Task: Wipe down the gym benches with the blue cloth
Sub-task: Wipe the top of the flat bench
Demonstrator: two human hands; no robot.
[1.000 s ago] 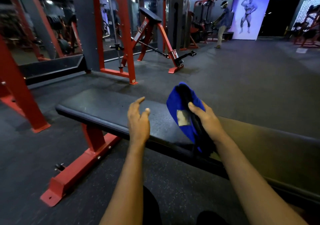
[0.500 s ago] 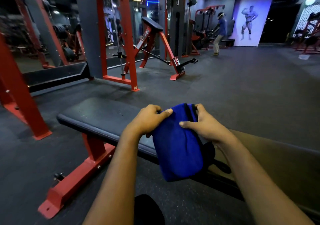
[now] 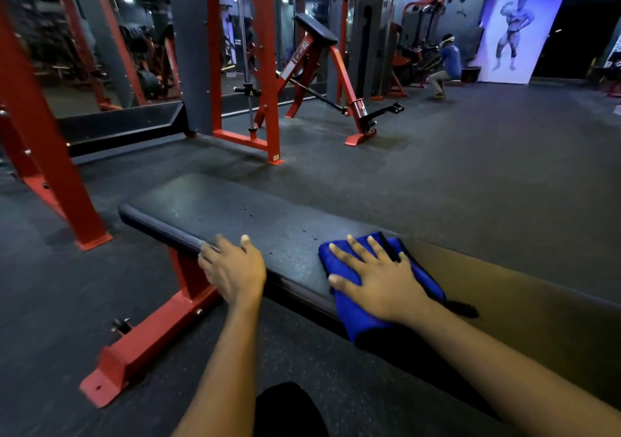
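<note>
A flat gym bench with a dark padded top and red legs runs from the left to the lower right. The folded blue cloth lies on its near edge and hangs partly over the side. My right hand presses flat on the cloth with fingers spread. My left hand rests on the bench's near edge to the left of the cloth, fingers relaxed, holding nothing. Small droplets dot the padding between my hands.
A red rack upright stands at the left of the bench. Further back are a red frame and an angled red machine. A crouching person is far back. Dark rubber floor lies beyond the bench.
Both hands held the cloth up in front of me; now the cloth lies on the bench under my flat right hand, and my left hand has let go and moved left onto the bench edge.
</note>
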